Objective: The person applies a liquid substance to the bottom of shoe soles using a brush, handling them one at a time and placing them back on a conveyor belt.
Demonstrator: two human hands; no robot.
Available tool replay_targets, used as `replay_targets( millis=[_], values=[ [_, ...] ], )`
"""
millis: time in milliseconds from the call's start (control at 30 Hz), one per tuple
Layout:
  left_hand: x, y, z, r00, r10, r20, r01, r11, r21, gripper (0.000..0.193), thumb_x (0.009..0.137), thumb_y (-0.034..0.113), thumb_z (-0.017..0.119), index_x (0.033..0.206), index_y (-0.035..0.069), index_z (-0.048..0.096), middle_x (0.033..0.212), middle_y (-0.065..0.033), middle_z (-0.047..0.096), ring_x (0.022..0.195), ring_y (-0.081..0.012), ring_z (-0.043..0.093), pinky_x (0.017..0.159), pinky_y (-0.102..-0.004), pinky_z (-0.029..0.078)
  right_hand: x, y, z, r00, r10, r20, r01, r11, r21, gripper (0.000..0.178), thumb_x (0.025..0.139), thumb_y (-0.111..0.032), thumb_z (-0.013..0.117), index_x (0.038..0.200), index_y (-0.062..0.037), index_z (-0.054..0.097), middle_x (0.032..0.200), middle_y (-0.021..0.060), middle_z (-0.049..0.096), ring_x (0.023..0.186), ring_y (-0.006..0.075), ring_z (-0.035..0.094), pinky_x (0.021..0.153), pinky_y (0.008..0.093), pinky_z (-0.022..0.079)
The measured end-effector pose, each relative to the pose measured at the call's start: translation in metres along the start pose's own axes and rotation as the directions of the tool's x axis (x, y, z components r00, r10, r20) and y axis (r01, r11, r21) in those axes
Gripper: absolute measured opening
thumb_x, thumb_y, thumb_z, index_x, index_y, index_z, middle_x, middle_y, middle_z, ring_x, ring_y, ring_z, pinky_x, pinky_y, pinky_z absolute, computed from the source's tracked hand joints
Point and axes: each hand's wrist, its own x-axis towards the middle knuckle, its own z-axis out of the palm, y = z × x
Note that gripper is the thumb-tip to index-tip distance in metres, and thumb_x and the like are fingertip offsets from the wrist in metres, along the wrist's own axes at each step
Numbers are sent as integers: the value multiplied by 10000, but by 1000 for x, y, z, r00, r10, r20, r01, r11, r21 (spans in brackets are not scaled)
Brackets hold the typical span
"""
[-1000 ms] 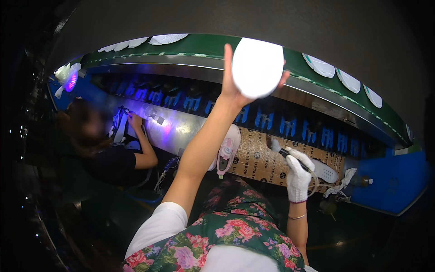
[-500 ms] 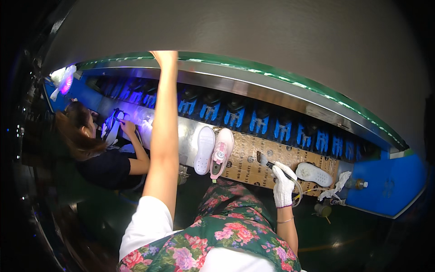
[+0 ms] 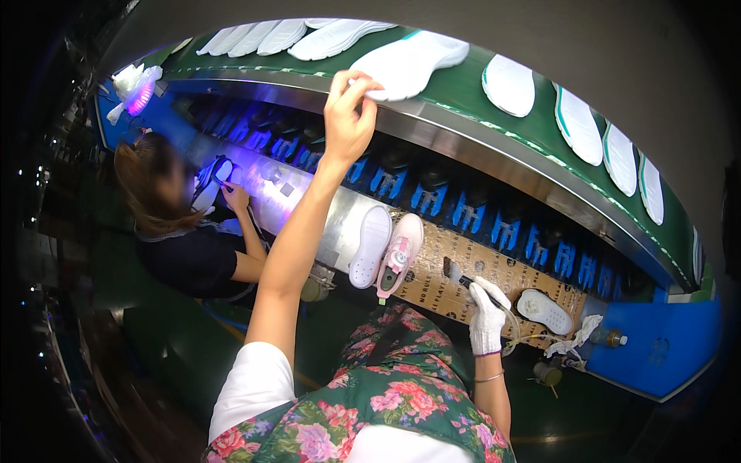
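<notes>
Bare left hand (image 3: 350,119) has the near end of a white sole (image 3: 415,63) pinched in its fingers, rest of it sticking out rightward past the fingertips over the green belt (image 3: 468,86), can't tell if they're touching. Gloved right hand (image 3: 486,315) is wrapped round a brush (image 3: 457,273), well apart from that sole
</notes>
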Motion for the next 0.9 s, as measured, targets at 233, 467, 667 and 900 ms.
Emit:
replay_targets(
  millis=[233, 467, 667, 900],
  values=[
    [-65, 40, -102, 870, 63, -489, -37, 997, 63, 356, 864, -31, 588, 1199, 27, 484, 1378, -195, 474, 1244, -281, 528, 1091, -414, 446, -4, -38, -2, 996, -65, 58, 54, 985, 167, 213, 862, 44, 728, 1074, 33, 733, 1080, 157, 757, 797, 168, 713, 682, 257, 572],
    [-93, 61, -114, 704, -628, -333, 417, 744, -521, 253, 1026, 111, 550, 1255, 46, 637, 1058, -111, 716, 906, -199, 715, 788, -314, 612, -16, -91, 16, 944, -271, 188, 152, 864, 480, 223, 822, 21, 724, 1044, 0, 712, 1162, 196, 706, 1019, 295, 704, 829, 380, 589],
    [-165, 71, -5, 410, -732, 544, 826, 44, -562, 114, 995, 145, 632, 996, 51, 696, 902, -49, 726, 765, -121, 707, 680, -248, 590, -29, -116, 76, 784, -371, 498, 442, 897, -27, 227, 725, 22, 830, 948, 27, 787, 1015, 169, 774, 947, 261, 723, 879, 356, 553],
    [-273, 122, 31, 122, -350, 929, 757, -573, -315, 787, 1048, 620, 375, 1546, 11, 391, 1460, -271, 535, 1330, -353, 569, 1177, -508, 397, -20, -110, 70, 873, -269, 407, 374, 905, -201, 159, 770, 25, 832, 922, 16, 788, 901, 83, 759, 793, 142, 679, 696, 284, 534]
  ],
)
